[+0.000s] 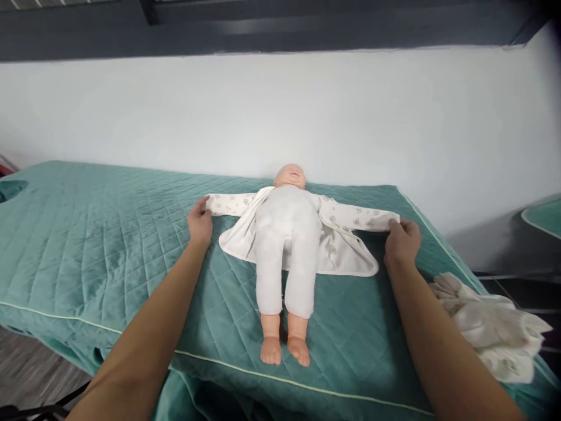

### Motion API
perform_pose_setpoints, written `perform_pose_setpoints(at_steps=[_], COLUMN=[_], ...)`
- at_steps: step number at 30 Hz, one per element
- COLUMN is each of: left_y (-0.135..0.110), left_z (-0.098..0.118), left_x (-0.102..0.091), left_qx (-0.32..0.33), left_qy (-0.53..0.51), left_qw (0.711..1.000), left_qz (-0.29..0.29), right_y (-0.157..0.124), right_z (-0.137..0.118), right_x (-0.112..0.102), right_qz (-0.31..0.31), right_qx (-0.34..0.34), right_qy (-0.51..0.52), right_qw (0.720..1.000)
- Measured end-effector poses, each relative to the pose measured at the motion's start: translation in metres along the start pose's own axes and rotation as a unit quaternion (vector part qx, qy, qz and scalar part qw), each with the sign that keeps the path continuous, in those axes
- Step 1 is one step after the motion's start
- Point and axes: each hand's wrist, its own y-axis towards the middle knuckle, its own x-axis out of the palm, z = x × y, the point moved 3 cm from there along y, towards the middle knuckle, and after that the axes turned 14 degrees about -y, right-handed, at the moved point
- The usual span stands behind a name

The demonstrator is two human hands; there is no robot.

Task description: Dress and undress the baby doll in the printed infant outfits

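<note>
A baby doll (pixel 287 228) with a soft white body lies on its back, head toward the wall and bare feet toward me. Under it a white patterned baby shirt (pixel 346 257) is spread open, its sleeves stretched out to both sides. My left hand (pixel 200 221) pinches the cuff of the sleeve on the left. At the other end, my right hand (pixel 402 241) grips the right sleeve's cuff between thumb and fingers. The doll's own arms and hands are hidden inside the sleeves.
The doll rests on a bed with a green quilted cover (pixel 109 245), edged in pale piping. Crumpled light-coloured cloth (pixel 495 327) lies near the right edge. A white wall (pixel 175 117) stands right behind the bed, with a dark beam (pixel 272 29) above.
</note>
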Motion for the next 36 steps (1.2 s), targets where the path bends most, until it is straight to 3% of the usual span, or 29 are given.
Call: perform_pose_setpoints(at_steps=[5,10,14,17,21,24,29,32,36], left_y=[-0.004,-0.01,-0.02,-0.03,-0.042,-0.049,-0.07,-0.101,-0.168], left_z=[0.003,0.011,0.019,0.023,0.027,0.03,0.045,0.063,0.095], left_x=[0.0,-0.004,-0.007,-0.009,-0.011,-0.012,-0.015,-0.022,-0.032], left_qx=[0.004,0.032,0.051,0.02,-0.029,-0.046,-0.029,0.005,0.081], left_qy=[0.069,0.108,0.115,0.085,0.053,0.04,0.05,0.088,0.06], left_qw=[0.997,0.993,0.991,0.995,0.998,0.998,0.996,0.987,0.963], left_qz=[0.023,0.041,0.044,0.041,0.009,-0.018,-0.065,-0.133,-0.248], right_y=[-0.005,-0.027,-0.077,-0.126,-0.167,-0.163,-0.145,-0.15,-0.153], right_z=[0.003,-0.002,-0.007,-0.004,0.0,0.002,0.022,0.041,0.055], right_x=[-0.005,-0.015,-0.03,-0.046,-0.083,-0.13,-0.2,-0.215,-0.215], right_qz=[0.028,0.032,0.037,0.025,-0.012,0.033,0.094,0.065,0.06], right_qx=[0.0,-0.079,-0.138,-0.18,-0.308,-0.378,-0.36,-0.384,-0.41], right_qy=[-0.048,-0.057,-0.063,-0.076,-0.13,-0.202,-0.365,-0.404,-0.397], right_qw=[0.998,0.995,0.988,0.98,0.942,0.903,0.853,0.828,0.819])
